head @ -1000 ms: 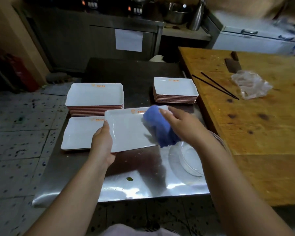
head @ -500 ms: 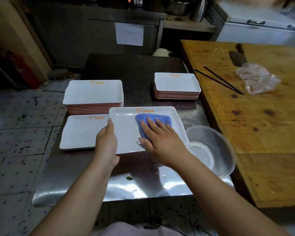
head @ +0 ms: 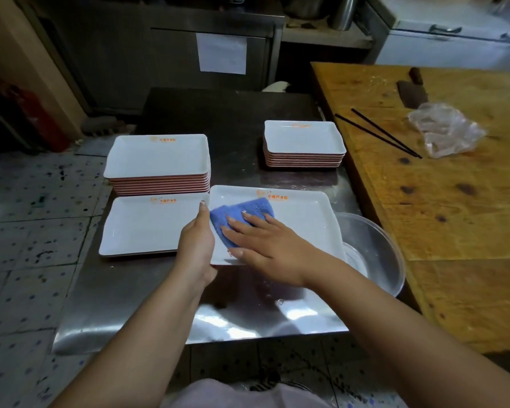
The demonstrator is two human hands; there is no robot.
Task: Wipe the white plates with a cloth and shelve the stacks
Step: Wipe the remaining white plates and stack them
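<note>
Two stacks of white plates sit on the steel table [head: 124,304]: the left stack [head: 159,163] and the right stack [head: 304,144]. My left hand [head: 196,245] grips the left edge of a single plate [head: 301,222] in front of me, thumb along its rim. My right hand [head: 267,241] lies flat, fingers straight, pressing the blue cloth [head: 239,214] onto that plate. Another lone plate [head: 142,228] lies just left of it. A clear bowl [head: 374,257] sits at the right, partly under the plate's corner.
</note>
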